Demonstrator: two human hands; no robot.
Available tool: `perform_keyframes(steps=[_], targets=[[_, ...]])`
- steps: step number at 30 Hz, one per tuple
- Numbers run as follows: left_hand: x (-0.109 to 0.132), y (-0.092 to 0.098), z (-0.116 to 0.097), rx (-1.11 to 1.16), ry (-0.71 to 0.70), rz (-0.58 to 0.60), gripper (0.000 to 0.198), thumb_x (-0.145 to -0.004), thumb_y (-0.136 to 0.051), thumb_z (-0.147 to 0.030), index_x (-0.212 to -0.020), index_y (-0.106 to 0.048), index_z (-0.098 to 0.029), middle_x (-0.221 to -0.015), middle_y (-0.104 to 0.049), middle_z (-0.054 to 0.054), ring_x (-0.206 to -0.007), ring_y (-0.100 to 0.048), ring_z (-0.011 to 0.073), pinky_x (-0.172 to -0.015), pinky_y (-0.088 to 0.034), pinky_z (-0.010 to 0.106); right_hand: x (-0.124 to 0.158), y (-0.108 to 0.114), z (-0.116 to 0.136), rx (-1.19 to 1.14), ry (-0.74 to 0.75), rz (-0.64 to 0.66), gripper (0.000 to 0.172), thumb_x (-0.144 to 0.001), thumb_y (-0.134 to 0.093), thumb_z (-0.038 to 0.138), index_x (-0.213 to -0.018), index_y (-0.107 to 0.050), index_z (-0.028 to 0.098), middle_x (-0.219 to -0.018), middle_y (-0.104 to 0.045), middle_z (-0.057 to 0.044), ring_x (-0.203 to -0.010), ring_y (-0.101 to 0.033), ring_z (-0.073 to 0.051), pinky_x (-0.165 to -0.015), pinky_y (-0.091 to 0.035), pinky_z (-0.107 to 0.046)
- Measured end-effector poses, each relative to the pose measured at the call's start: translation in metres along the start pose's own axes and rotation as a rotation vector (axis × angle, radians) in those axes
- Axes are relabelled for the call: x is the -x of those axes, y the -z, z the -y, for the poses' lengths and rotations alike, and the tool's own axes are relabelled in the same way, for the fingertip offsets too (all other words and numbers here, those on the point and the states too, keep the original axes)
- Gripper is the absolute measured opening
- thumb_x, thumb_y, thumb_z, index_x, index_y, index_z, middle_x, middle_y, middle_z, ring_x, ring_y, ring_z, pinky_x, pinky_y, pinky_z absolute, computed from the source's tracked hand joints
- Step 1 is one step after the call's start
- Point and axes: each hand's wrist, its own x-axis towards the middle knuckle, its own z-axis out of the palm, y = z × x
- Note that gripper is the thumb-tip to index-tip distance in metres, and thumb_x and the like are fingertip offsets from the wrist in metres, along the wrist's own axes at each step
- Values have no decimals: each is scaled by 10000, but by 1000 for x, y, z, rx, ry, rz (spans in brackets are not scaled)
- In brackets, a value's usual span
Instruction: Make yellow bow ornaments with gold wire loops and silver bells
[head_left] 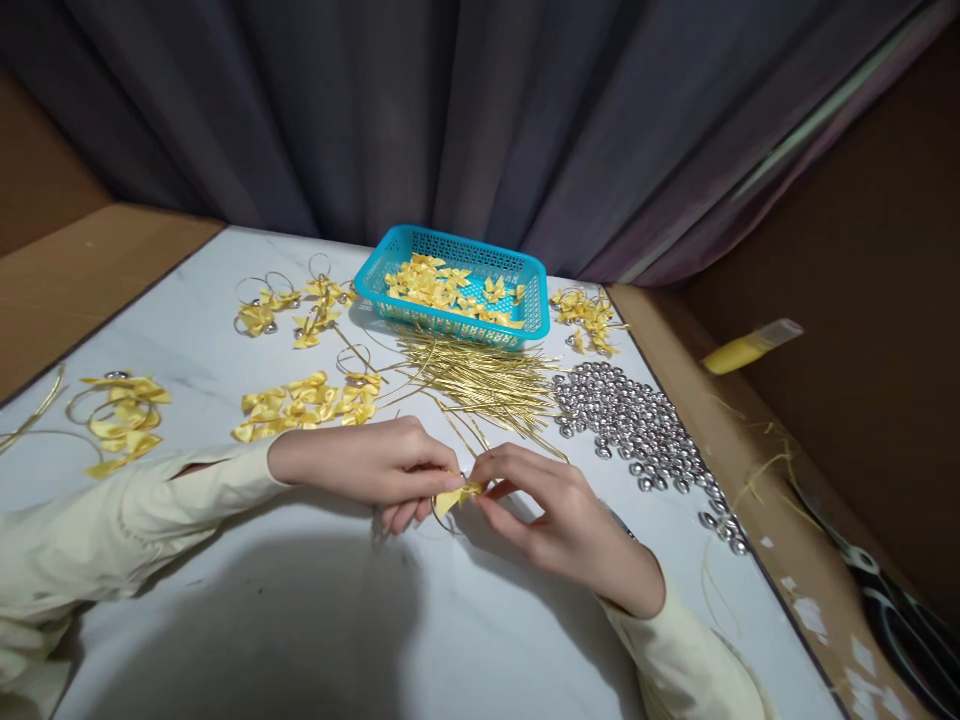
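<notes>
My left hand [375, 468] and my right hand [551, 510] meet low over the white table [300, 620]. Both pinch one small yellow ribbon bow [456, 496] between fingertips. A thin gold cord loop hangs from the bow beneath my left fingers. Both hands are closed on the bow. Just beyond them lies a bundle of gold cords [480, 382], and loose yellow bows [304, 405] sit to the left of it.
A turquoise basket [454, 285] of yellow bows stands at the back. Silver bells [637, 425] spread at the right. Finished bows with loops lie at left [124, 415], back left [289, 305] and back right [589, 318]. Scissors [892, 600] and a yellow glue tube [750, 347] rest on the right ledge.
</notes>
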Motion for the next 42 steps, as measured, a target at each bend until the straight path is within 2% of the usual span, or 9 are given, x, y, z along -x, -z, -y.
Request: perform_keyframes(steps=[17,36,42], targets=[[-1,-1,0,26,11,5,331,-943,-346,-322,-759,-559,-147,-508,-587,-21,-482,-609,93,-512,-466,155,-1,0,-1,36,33,-14,105,-851,-504,112,-880,-601,140,-830,-632,-58,-719,-576,-121,-631,-511,-247],[-2,-1,1,-9,8,-39,324,-938,-358,-334,-775,-567,-148,-566,-628,0,-489,-610,91,-498,-467,150,-3,-2,1,32,1,-128,146,-833,-517,75,-803,-637,151,-766,-663,-47,-690,-603,-123,-636,-491,-246],[-4,-5,1,-19,24,-117,322,-924,-387,-342,-703,-524,-152,-543,-625,-12,-481,-603,80,-484,-443,134,-4,-2,0,30,-23,-149,149,-824,-514,71,-784,-639,142,-755,-665,-51,-690,-608,-124,-635,-492,-247]])
